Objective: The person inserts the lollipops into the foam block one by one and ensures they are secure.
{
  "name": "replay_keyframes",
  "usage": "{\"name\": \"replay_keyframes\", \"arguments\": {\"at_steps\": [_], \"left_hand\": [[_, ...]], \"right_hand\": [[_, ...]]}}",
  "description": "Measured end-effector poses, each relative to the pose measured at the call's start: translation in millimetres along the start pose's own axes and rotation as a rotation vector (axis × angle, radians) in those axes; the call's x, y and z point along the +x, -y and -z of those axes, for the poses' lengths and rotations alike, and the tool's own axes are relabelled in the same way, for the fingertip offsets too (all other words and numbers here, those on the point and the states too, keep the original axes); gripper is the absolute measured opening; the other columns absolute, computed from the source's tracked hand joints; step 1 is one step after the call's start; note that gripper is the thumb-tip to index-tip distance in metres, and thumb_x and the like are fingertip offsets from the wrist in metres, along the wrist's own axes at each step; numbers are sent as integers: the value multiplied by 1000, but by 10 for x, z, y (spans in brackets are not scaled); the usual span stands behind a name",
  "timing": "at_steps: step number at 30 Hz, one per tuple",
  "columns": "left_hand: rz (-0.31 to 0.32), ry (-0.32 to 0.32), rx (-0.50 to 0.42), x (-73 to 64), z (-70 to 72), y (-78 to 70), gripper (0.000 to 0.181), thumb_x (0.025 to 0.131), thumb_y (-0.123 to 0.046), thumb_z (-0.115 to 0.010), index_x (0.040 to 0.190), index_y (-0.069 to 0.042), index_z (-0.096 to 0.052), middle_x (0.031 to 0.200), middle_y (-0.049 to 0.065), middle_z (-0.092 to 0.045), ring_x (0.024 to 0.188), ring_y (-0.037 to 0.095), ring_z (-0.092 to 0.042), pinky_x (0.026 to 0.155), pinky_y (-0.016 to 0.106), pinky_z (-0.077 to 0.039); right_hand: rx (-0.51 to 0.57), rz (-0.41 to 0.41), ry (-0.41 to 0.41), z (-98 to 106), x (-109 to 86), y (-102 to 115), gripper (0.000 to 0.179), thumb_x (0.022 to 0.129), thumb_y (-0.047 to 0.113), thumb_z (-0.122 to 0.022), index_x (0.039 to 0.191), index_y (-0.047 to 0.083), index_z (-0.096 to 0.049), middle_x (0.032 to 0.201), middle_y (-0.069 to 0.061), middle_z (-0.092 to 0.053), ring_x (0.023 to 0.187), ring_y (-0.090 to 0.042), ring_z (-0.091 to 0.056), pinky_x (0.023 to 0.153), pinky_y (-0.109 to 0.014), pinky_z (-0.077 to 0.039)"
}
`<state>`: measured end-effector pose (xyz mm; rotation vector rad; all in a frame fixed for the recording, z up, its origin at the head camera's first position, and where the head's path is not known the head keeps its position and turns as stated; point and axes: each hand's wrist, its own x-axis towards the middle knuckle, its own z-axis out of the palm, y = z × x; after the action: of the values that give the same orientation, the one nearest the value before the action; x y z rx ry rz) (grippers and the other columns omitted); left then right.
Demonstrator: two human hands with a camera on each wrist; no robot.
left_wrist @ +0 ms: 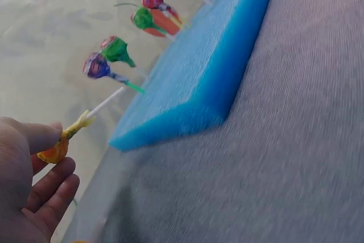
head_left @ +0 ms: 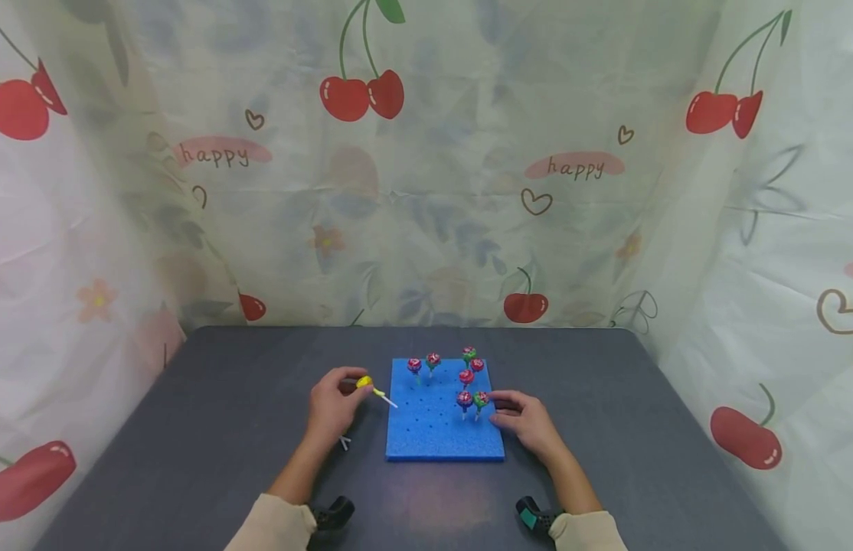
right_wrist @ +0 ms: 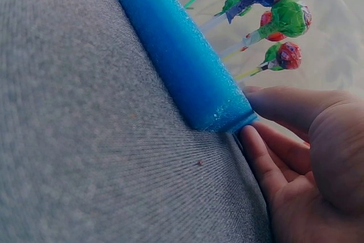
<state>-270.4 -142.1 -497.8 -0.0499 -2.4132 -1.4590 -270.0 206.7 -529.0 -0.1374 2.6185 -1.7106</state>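
Observation:
In the head view my left hand (head_left: 332, 404) pinches a yellow-wrapped lollipop (head_left: 364, 382) by its head. Its white stick slants down toward the left edge of a blue foam board (head_left: 443, 448). From close up, the left wrist view has the same lollipop (left_wrist: 55, 152) between thumb and fingers, stick pointing up toward the board. My right hand (head_left: 533, 422) grips the board's right edge, the thumb above and fingers at the side, as the right wrist view shows. Several lollipops stand in the board, among them a purple one (head_left: 464, 399) and a green one (head_left: 481, 399) near the right hand.
Small holes dot the board's surface. Two more lollipops, one purple (head_left: 414, 366) and one red and green (head_left: 433, 359), stand at its back left. White sticks (head_left: 345, 442) lie beside my left wrist on the dark grey table (head_left: 247, 398). A cherry-print curtain (head_left: 426, 252) surrounds the table.

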Motion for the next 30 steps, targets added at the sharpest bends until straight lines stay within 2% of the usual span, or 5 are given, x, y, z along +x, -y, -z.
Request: {"name": "replay_keyframes", "arguments": {"at_steps": [7, 15, 22, 30], "left_hand": [[-11, -24, -22, 5, -147, -32, 23, 85, -13, -77, 106, -11, -68, 105, 5, -64, 91, 21, -65, 81, 36, -56], [-18, -27, -12, -15, -249, -106, 21, 84, -14, -78, 102, -12, -68, 102, 4, -63, 91, 20, -65, 80, 35, -56], [-91, -40, -4, 23, -335, -173, 20, 82, -14, -80, 98, -12, -68, 97, 3, -62, 86, 19, -65, 76, 34, -57], [-172, -33, 24, 28, -447, -233, 21, 82, -17, -80, 98, -14, -68, 97, -1, -60, 86, 15, -63, 78, 32, -56]], "right_hand": [[4, 4, 5, -8, 12, -27, 35, 86, 7, -74, 120, 12, -67, 119, -8, -64, 107, -26, -63, 92, -43, -51], [-2, 6, 2, -8, 4, -10, 34, 86, 7, -74, 119, 12, -68, 118, -8, -64, 106, -26, -63, 92, -43, -51], [0, 4, 3, -3, 10, -15, 35, 86, 8, -74, 120, 12, -67, 118, -7, -64, 106, -25, -63, 92, -43, -51], [14, 21, 10, 8, -20, 14, 35, 86, 5, -73, 120, 10, -67, 117, -8, -65, 105, -25, -64, 92, -42, -51]]}}
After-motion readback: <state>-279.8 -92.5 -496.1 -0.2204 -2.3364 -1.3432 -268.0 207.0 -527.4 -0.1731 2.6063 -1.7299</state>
